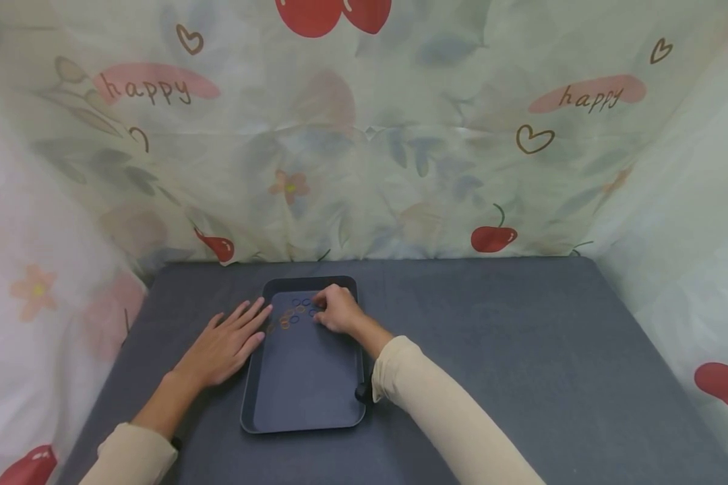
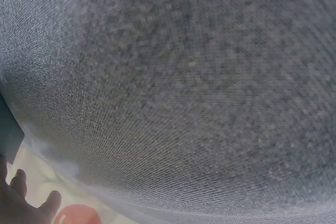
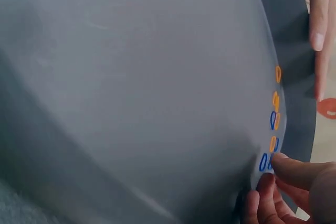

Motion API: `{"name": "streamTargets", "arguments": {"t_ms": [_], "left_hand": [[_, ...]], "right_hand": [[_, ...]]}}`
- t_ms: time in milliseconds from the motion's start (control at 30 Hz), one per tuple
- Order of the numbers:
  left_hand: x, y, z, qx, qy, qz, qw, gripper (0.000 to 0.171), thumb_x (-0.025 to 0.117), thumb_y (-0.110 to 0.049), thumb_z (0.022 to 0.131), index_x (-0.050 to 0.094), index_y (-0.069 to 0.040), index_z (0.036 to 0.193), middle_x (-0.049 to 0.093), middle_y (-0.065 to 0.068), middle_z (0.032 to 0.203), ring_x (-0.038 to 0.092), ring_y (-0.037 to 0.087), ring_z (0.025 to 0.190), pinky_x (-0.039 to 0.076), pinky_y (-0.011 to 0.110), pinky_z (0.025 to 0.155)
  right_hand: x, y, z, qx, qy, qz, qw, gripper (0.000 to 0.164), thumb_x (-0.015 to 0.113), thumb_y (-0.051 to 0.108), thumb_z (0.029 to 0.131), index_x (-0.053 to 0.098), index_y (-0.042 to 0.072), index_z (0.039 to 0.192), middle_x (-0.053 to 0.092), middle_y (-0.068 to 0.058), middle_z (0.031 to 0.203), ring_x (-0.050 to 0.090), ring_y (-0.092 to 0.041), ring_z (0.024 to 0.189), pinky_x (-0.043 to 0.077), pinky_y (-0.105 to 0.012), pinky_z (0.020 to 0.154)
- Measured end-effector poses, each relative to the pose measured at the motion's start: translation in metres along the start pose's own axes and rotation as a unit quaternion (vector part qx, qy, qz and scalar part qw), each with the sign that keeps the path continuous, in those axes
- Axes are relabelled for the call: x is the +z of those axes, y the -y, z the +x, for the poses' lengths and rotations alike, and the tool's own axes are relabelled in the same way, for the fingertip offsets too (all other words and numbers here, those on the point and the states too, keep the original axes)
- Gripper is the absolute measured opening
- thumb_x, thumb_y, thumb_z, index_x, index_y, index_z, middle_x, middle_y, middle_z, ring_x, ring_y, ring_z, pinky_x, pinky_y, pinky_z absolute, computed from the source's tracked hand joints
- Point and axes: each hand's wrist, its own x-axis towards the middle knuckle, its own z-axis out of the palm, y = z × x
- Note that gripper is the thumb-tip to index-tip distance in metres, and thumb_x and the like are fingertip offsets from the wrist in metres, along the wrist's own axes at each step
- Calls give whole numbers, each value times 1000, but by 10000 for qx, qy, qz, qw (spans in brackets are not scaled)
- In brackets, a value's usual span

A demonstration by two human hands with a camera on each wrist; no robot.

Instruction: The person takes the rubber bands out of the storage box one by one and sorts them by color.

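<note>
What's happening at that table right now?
A person in cream sleeves is working over a dark grey rectangular tray on a grey cloth-covered table. Their right hand reaches in among small orange rings and small blue rings, mixed together toward the tray's far end; whether it grips one is unclear. The left hand lies at the tray's left edge, fingers extended.

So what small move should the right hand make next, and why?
Probably pinch the nearest blue ring with the right hand: it lies by the thumb tip in the tray, and the left hand lies at the tray's edge, perhaps steadying it. Any existing grip is unclear.
</note>
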Motion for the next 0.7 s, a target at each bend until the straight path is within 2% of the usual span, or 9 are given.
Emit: {"name": "streamTargets", "arguments": {"t_ms": [267,500,700], "left_hand": [[-1,0,-1,9,12,-47,10000,54,41,-36,105,30,-17,155,25,7,159,25,35,143,23,65,104],[-2,-1,0,1,33,-22,10000,55,42,-36,105,30,-16,154,25,7,159,25,35,143,24,65,104],[-2,-1,0,9,39,-44,10000,55,43,-36,105,31,-16,154,25,7,159,25,36,142,24,65,104]], "right_hand": [[2,3,5,260,139,-249,9993,32,78,11,84,72,4,115,69,-7,102,63,-21,99,49,-32,87],[0,7,7,398,214,-164,9988,32,78,10,84,72,4,115,70,-7,102,64,-22,100,49,-33,88],[3,6,8,484,120,-113,9987,28,78,7,82,75,5,110,71,-5,101,64,-20,98,49,-31,88]]}}
